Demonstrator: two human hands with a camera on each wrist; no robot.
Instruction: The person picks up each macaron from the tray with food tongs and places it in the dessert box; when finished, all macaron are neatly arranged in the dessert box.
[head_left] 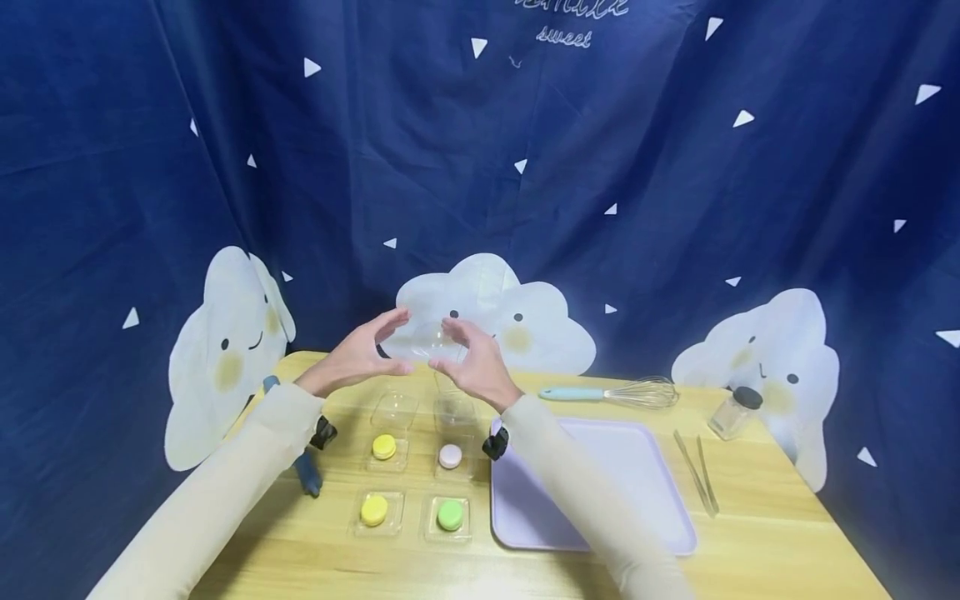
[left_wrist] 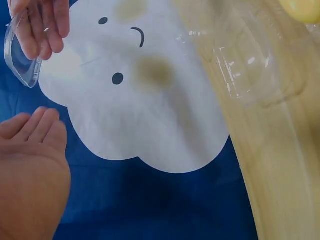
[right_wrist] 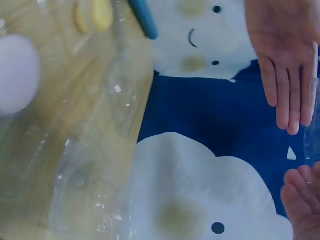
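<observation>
Both hands are raised beyond the boxes, in front of the backdrop. The right hand (head_left: 477, 364) holds a thin clear plastic shell (left_wrist: 22, 57) between thumb and fingers; its outline is faint in the head view. Facing it, the left hand (head_left: 358, 354) has its thumb spread from extended fingers, with a gap to the shell in the left wrist view. Below stand clear plastic boxes with macarons: a yellow macaron (head_left: 384, 447) and a pink macaron (head_left: 450, 456) behind, another yellow macaron (head_left: 374, 510) and a green macaron (head_left: 450, 514) in front. Clear lids (head_left: 395, 408) stand open at the back.
A lilac tray (head_left: 600, 533) lies to the right of the boxes, partly under the right sleeve. Behind it is a whisk (head_left: 630, 392). Tongs (head_left: 697, 475) and a black-capped jar (head_left: 736, 413) are at the far right. A blue object (head_left: 307, 473) lies by the left forearm.
</observation>
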